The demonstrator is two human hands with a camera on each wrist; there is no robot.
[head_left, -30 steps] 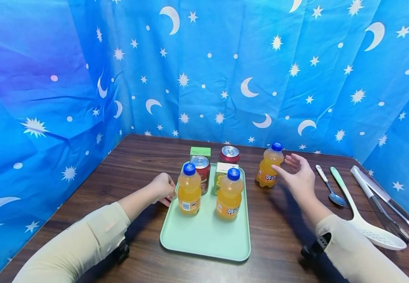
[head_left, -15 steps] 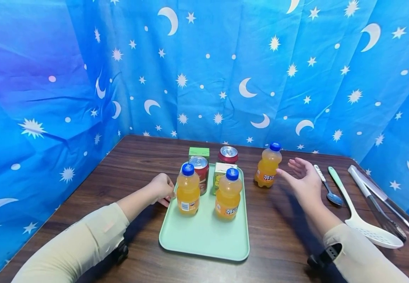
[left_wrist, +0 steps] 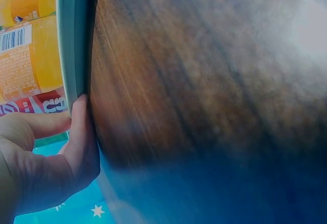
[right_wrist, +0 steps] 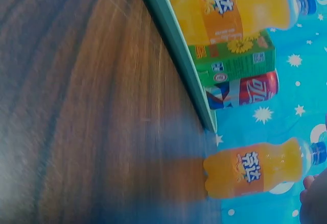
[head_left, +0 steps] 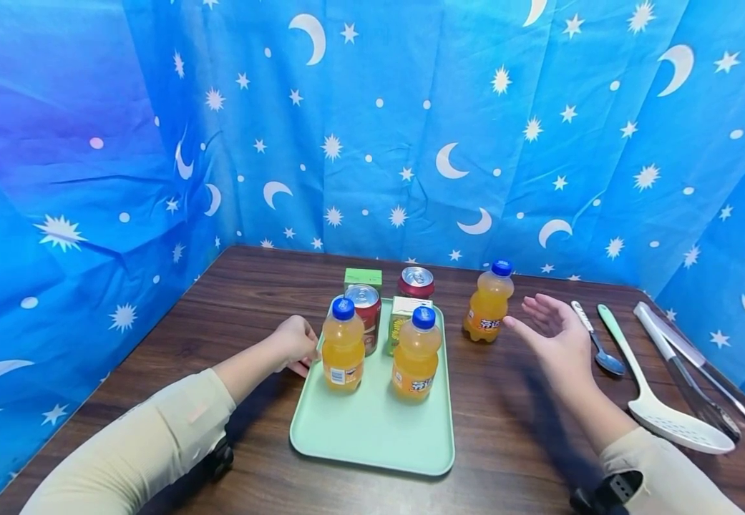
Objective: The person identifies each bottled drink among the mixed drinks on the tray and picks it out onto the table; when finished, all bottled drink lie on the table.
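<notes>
My left hand (head_left: 296,343) pinches the left rim of a pale green tray (head_left: 372,436); the left wrist view shows thumb and finger on either side of that rim. On the tray stand two orange soda bottles (head_left: 343,350) with blue caps, a red soda can (head_left: 371,315) and a green-and-white drink carton (head_left: 404,315). A third orange soda bottle (head_left: 488,307) stands upright on the table right of the tray. Just right of it is my right hand (head_left: 559,347), thumb and fingers spread, with nothing in its grasp. In the right wrist view, only part of that hand shows.
A green carton (head_left: 363,277) and another red can (head_left: 416,283) stand at the tray's far end, partly hidden. To the right lie a spoon (head_left: 604,354), a slotted turner (head_left: 675,422) and long-handled utensils (head_left: 694,372). A blue star-patterned cloth (head_left: 372,143) hangs behind the table.
My right hand has drawn back to the right, away from the standing bottle, which stays upright. The left hand keeps its pinch on the tray.
</notes>
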